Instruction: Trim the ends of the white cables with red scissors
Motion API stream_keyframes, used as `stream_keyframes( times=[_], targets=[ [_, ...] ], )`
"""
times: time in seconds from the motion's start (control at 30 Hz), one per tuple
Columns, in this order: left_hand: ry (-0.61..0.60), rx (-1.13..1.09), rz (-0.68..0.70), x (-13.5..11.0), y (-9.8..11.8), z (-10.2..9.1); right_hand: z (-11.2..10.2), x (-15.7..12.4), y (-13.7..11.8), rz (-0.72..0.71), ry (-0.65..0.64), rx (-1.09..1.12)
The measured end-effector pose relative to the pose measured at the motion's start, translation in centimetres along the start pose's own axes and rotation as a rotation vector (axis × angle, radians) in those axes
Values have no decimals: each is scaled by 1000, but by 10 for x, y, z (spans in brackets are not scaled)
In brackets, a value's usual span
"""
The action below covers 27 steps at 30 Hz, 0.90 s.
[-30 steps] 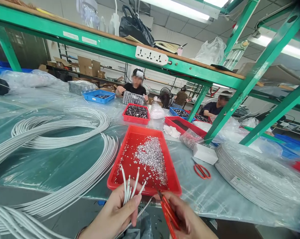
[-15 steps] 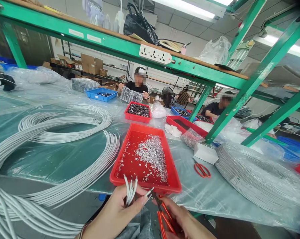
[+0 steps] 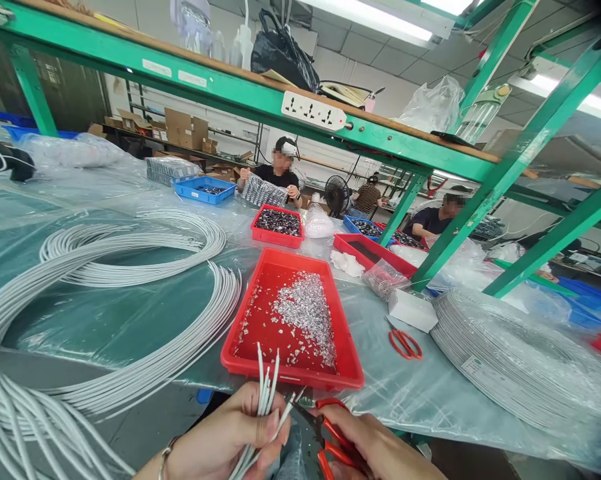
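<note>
My left hand is closed around a small bundle of white cable ends that stick up past my fingers. My right hand grips red-handled scissors, their dark blades pointing left at one cable end held out between my thumb and forefinger. Both hands sit at the near table edge, just below a red tray holding a heap of small silvery-white cut bits.
Long loops of white cable sprawl across the plastic-covered table on the left. A wrapped cable coil, a second pair of red scissors and a white box lie right. Further trays and seated people sit behind the green shelf frame.
My left hand dropped slightly and regripped the cable ends, which now stand straighter. The scissors swung lower, blades now pointing left at a single end.
</note>
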<state>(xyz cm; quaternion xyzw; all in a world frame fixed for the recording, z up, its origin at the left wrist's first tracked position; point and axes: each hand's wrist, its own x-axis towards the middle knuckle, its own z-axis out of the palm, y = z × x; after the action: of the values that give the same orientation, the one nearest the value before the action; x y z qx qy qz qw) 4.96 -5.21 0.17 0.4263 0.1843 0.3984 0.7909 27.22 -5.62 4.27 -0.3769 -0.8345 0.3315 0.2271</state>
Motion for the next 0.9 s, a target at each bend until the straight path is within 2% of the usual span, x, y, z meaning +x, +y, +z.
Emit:
stream_keyframes(
  times=[0.1,0.2,0.27,0.4,0.5,0.6,0.8,0.9],
  targets=[
    [12,9,53,0,1,1,7,5,9,16,88,195],
    [73,232,156,2,-3,-1,27,18,16,42,187,571],
    [97,421,206,3,-6,-3,43,29,15,-22,238,827],
    [113,641,243,2,-8,-8,62,46,5,7,216,1134],
    [204,782,313,1,-5,-9,66,51,0,72,133,1269],
    [285,852,379,1,-5,-7,67,52,2,106,73,1335],
    [270,774,388,4,-5,-1,68,53,12,22,330,1185],
    [252,671,362,6,-5,2,71,53,12,42,309,1196]
  ],
)
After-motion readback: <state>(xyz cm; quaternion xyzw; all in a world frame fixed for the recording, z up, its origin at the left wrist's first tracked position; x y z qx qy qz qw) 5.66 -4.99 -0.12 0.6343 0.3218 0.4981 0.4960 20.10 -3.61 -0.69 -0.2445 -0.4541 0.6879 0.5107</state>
